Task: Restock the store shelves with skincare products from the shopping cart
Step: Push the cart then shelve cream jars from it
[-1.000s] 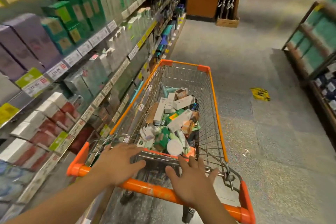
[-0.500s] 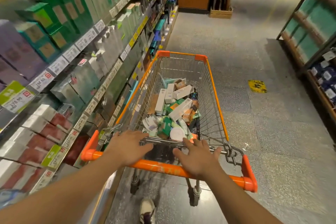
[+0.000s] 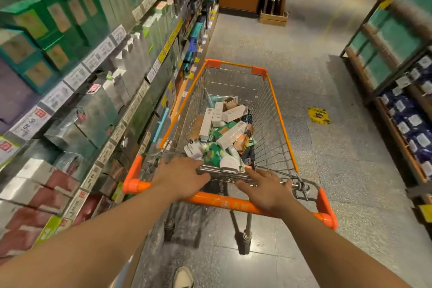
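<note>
Shopping cart (image 3: 275, 110), centre frame, beside shelves (image 3: 98, 58) at left; skincare products (image 3: 224, 131) heaped in its basket.
Left hand (image 3: 184, 177) and right hand (image 3: 266, 190) rest flat-fingered on the handle, grasping nothing. Cartons likely light, stiff, crushable; take by long sides.

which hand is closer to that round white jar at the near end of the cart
Right. The right hand lies just below and right of the white jar; the left hand sits farther off, to its left.
</note>
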{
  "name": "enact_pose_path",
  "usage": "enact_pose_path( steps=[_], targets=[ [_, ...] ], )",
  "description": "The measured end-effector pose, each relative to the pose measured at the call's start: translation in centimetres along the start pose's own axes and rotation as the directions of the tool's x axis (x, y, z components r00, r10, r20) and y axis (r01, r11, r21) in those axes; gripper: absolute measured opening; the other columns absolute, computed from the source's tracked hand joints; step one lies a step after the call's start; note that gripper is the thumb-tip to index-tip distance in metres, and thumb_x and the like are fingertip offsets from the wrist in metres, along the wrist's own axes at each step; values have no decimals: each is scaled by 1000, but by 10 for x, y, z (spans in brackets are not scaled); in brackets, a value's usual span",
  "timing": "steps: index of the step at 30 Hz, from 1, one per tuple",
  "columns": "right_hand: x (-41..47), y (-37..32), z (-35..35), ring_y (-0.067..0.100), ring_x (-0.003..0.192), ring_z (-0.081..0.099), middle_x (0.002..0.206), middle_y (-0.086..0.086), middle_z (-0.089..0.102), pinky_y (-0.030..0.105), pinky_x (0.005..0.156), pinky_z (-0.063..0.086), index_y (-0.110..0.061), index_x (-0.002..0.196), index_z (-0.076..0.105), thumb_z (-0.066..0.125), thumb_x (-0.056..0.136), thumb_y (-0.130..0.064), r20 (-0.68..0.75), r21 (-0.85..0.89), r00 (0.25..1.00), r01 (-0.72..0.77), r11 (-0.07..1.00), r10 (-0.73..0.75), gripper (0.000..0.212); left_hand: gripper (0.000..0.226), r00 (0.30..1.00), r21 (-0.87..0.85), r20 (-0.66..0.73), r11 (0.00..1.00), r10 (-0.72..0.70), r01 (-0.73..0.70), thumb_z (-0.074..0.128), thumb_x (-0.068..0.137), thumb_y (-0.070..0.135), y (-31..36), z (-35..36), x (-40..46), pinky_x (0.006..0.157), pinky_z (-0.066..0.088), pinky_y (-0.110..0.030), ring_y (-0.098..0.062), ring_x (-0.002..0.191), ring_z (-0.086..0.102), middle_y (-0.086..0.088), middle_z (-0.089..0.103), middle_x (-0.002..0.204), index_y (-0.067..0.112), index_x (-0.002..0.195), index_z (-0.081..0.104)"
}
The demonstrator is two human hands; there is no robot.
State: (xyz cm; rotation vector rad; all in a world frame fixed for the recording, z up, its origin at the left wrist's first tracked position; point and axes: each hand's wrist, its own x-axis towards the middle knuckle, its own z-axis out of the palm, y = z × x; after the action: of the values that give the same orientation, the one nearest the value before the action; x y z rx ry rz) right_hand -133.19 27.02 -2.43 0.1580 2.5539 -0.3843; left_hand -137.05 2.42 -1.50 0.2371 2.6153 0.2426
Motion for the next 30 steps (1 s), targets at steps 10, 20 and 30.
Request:
enact_pose_path(
  steps=[10,20,30],
  targets=[
    [24,-2,-15,23,159,3,172,-4,14,72,116,-12,-46,161,21,30,93,-82,4,11,1000,-6,1000,6,77,69,1000,-26,-8,1000,-4,4,35,93,71,-1,-15,27,123,10,-63,-26,152,27,8,31,166,40,156,35],
    [31,-5,-21,20,159,7,171,-7,18,68,118,-12,-47,158,27,29,95,-79,-3,54,999,-46,997,46,71,70,1000,-86,5,996,9,-8,38,93,69,-1,-23,30,123,13,-62,-25,151,28,4,34,164,37,155,37],
    [39,0,-21,20,154,25,162,-12,40,70,117,-6,-51,149,45,33,96,-77,-63,131,996,-59,990,67,60,68,997,-106,23,992,76,-73,29,96,72,-5,-18,41,122,17,-53,-26,147,31,-2,40,160,34,151,42]
  ],
)
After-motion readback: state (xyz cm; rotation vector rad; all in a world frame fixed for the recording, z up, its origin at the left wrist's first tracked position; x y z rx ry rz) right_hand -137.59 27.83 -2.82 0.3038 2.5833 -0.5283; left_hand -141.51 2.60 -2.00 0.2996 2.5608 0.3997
